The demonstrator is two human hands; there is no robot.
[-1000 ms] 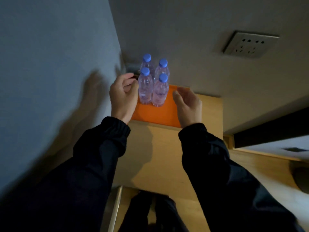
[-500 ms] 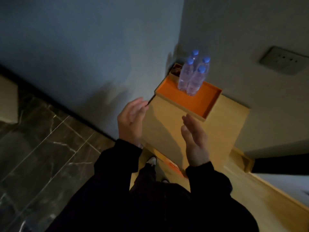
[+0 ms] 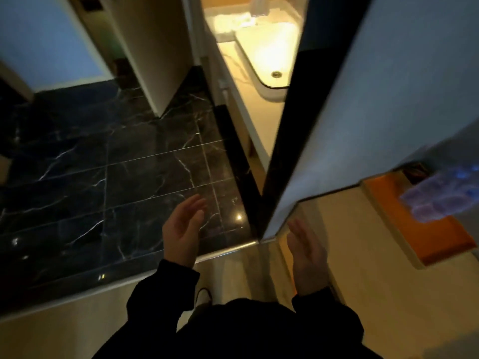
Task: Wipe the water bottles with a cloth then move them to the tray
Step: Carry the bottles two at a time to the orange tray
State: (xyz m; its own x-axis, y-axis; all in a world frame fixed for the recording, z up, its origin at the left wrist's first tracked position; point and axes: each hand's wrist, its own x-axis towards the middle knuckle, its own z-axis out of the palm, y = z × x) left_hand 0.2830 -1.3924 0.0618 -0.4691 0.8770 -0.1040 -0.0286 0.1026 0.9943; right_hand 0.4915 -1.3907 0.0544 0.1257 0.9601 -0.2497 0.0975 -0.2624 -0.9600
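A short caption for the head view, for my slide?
Left hand and right hand open, empty; bottles on orange tray.

A black marble-veined tile floor (image 3: 116,164) meets a pale wooden floor (image 3: 64,327) at a metal threshold strip (image 3: 225,251). A grey-blue wall (image 3: 363,99) adjoins a light wooden cabinet (image 3: 363,242); warm light floods a white washbasin (image 3: 269,47).

The picture is dim overall. The strongest light is a warm yellow glow over the sink (image 3: 272,47) at the top, bright enough to wash out its detail. The glossy dark marble floor (image 3: 116,164) carries small white glints. Motion blur softens everything: the water bottles (image 3: 438,195) at the right edge smear into a pale blue streak above the orange tray (image 3: 427,237). The left hand (image 3: 182,234) and right hand (image 3: 308,257) are dimly lit with soft edges. Wall lines lean and splay towards the edges.
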